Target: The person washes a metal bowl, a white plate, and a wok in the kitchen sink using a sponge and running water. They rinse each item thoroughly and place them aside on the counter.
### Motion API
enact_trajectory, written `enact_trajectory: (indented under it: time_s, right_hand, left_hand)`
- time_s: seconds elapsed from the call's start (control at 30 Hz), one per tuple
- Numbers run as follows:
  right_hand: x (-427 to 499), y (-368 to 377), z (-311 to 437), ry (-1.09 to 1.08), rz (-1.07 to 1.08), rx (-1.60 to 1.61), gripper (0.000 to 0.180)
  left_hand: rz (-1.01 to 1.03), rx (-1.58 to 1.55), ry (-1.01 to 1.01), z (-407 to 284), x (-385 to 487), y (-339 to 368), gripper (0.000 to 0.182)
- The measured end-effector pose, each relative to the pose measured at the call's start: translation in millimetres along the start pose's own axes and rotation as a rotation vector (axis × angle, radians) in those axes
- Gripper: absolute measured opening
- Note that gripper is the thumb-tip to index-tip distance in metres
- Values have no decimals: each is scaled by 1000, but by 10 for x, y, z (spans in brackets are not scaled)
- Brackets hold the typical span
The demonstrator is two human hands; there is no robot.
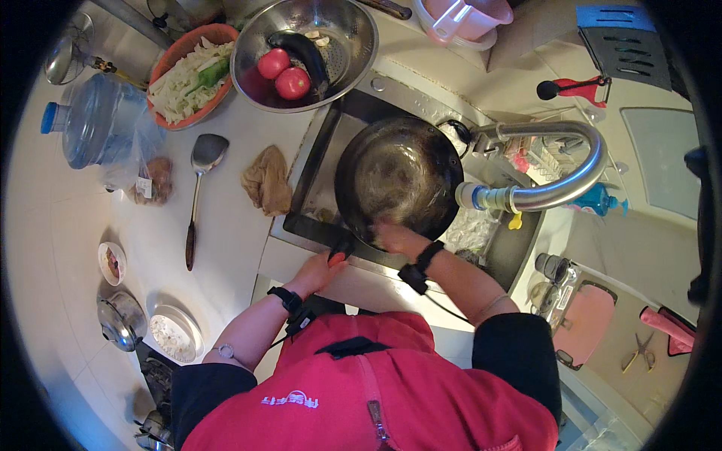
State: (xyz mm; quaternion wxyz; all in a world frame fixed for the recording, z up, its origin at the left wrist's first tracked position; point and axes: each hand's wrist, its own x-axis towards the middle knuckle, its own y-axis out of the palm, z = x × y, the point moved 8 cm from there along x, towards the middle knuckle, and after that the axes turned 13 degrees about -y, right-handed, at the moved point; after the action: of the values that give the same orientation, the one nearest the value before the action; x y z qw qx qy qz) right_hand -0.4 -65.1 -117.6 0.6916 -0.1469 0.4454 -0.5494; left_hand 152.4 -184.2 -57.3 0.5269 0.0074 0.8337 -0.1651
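Observation:
A dark metal wok is tilted over the stainless steel sink, below the end of the curved faucet. My left hand is closed around the wok's handle, which is dark with a red part. My right hand reaches over the near rim of the wok; its fingers are blurred, and whether they hold anything cannot be told. A brown crumpled cloth lies on the counter left of the sink. Farther left is a metal spatula with a dark-ended handle.
A steel colander holds tomatoes and an eggplant. Beside it stands an orange basket of cut vegetables. A large water bottle lies at the left. A pink cutting board and scissors are at the right.

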Motion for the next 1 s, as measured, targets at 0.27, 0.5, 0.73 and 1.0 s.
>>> enact_trajectory:
  time_s: [0.27, 0.5, 0.73, 1.0]
  right_hand:
    - [666, -1705, -919, 500, -1159, 87, 16]
    - [863, -1371, -226, 193, -1025, -408, 23]
    - [285, -1572, -1751, 655, -1073, 395, 21]
    - [-374, -700, -634, 439, -700, -407, 29]
  left_hand:
    - [-71, 165, 90, -46, -3, -28, 55]
    - [-11, 213, 68, -107, -19, -20, 55]
    - [-116, 215, 57, -38, -1, -11, 58]
    - [-68, 121, 76, -121, -62, -55, 57]
